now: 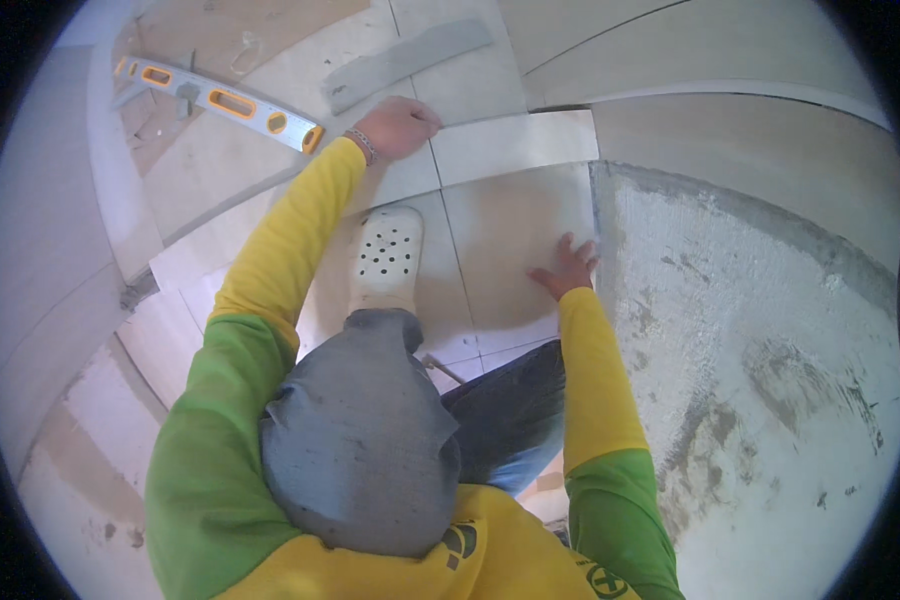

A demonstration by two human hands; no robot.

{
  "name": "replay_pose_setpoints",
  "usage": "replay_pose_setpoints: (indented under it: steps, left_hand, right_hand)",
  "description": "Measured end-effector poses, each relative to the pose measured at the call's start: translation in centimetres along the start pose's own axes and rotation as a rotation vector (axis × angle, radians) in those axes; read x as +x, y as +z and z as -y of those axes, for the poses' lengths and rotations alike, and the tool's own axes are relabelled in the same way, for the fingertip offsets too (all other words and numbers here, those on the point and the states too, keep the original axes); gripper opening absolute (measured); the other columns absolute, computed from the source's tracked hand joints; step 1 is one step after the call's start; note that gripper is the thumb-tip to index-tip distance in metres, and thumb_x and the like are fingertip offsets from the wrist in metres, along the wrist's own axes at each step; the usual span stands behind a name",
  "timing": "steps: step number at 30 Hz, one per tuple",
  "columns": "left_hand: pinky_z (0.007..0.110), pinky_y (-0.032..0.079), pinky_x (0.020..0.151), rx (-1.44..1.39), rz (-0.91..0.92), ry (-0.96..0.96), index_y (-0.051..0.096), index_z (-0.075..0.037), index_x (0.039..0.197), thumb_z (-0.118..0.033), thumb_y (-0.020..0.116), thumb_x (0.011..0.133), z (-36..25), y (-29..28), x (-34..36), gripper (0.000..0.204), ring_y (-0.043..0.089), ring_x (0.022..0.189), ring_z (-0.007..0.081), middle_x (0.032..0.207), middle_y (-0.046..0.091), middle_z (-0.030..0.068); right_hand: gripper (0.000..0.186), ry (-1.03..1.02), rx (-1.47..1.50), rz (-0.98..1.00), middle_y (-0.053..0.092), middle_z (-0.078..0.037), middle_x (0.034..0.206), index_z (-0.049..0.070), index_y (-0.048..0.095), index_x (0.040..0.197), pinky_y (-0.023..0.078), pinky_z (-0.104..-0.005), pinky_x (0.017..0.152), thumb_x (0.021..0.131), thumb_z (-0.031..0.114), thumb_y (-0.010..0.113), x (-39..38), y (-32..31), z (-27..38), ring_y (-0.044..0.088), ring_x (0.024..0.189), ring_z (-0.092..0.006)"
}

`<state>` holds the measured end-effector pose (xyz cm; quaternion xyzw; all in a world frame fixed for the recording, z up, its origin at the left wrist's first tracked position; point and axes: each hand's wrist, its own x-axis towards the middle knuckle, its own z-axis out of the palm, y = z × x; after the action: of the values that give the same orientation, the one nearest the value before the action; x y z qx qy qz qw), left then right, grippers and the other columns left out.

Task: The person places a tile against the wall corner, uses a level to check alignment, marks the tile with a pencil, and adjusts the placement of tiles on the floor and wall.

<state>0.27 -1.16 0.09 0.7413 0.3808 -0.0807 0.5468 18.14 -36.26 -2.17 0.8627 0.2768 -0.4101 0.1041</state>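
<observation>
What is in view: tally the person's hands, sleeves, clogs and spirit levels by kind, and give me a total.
Hands: 2 (left hand, right hand)
Sleeves, yellow and green: 2 (left sleeve, right sleeve)
White clog: 1
Spirit level: 1
Total: 6

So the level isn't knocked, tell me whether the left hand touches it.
Apart: the head view shows a patch of tile between the left hand and the level.
</observation>
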Motion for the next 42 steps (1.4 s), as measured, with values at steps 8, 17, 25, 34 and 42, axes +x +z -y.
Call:
replay_pose_setpoints:
  steps: [8, 17, 25, 34, 42]
  left_hand:
    - [0.031, 0.050, 0.079, 0.003, -0.015, 0.043, 0.072, -0.003, 0.101, -0.025, 0.066, 0.082, 1.0, 0.2, 0.9, 0.029, 0.064, 0.083, 0.0161, 0.090, 0.071, 0.0086]
    - [0.030, 0.050, 0.080, -0.045, 0.014, 0.066, 0.073, -0.003, 0.096, -0.024, 0.067, 0.081, 1.1, -0.1, 1.0, 0.028, 0.063, 0.083, 0.0137, 0.089, 0.071, 0.0068]
    - [0.029, 0.050, 0.079, -0.052, 0.009, 0.048, 0.072, -0.001, 0.095, -0.023, 0.067, 0.081, 0.5, -0.6, 0.4, 0.026, 0.063, 0.082, 0.0126, 0.087, 0.070, 0.0050]
    - [0.035, 0.051, 0.083, 0.197, -0.412, 0.229, 0.069, -0.005, 0.102, -0.028, 0.068, 0.080, 0.4, -4.0, 1.6, 0.032, 0.065, 0.092, 0.0290, 0.099, 0.069, 0.0155]
    - [0.042, 0.048, 0.094, 0.700, -0.403, -0.090, 0.062, -0.011, 0.118, -0.036, 0.075, 0.073, 0.5, -7.1, 6.5, 0.054, 0.058, 0.111, 0.0337, 0.115, 0.062, 0.0163]
  right_hand:
    - [0.118, 0.038, 0.065, 0.025, -0.004, -0.037, 0.151, 0.012, 0.012, 0.153, 0.011, -0.0526, 0.116, 0.065, 0.057, 0.077, -0.6, -1.0, 0.6, -0.006, 0.138, -0.0591]
    - [0.118, 0.028, -0.050, 0.003, 0.003, -0.044, 0.147, 0.007, 0.012, 0.152, 0.005, -0.0573, 0.115, 0.067, 0.059, 0.075, -0.2, -0.5, 0.8, -0.003, 0.138, -0.0588]
    - [0.118, 0.017, -0.015, 0.003, 0.006, -0.042, 0.148, 0.005, 0.013, 0.151, 0.006, -0.0577, 0.115, 0.066, 0.059, 0.075, -0.4, -0.7, 1.1, 0.000, 0.138, -0.0591]
    - [0.114, -0.024, -0.071, -0.007, 0.016, -0.039, 0.147, -0.004, 0.015, 0.148, 0.005, -0.0601, 0.114, 0.069, 0.055, 0.073, -0.7, -1.2, 1.1, 0.004, 0.140, -0.0553]
    - [0.114, 0.036, -0.122, 0.022, 0.010, -0.040, 0.149, 0.000, 0.013, 0.149, 0.005, -0.0590, 0.114, 0.070, 0.055, 0.073, -0.4, -1.1, 1.1, 0.001, 0.140, -0.0558]
